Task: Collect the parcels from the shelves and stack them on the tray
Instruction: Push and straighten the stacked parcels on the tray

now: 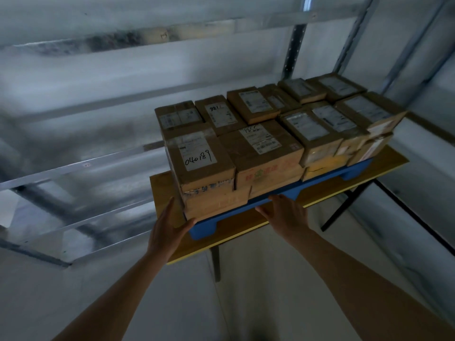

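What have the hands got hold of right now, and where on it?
Both are on the blue tray: the left hand at its near left corner, the right hand on its near long edge. No parcel is lifted; a closed grip cannot be told.

— What do the parcels (258, 148) look like?

— Brown cardboard boxes, each with a white label on top. They are packed tight, side against side, in two rows that run away toward the far right, and stacked at least two layers deep.

— Any markings?

— The nearest left box (200, 159) has "040189" handwritten on its label. The one just right of it (261, 146) carries a scrawl and printed barcodes. Most other labels are too blurred to read.

— And the tray (354, 172)?

— Blue plastic, flat, with short feet. It lies on the wooden surface (327, 187), turned at an angle to it. The boxes cover it almost wholly; only its near edge and feet show.
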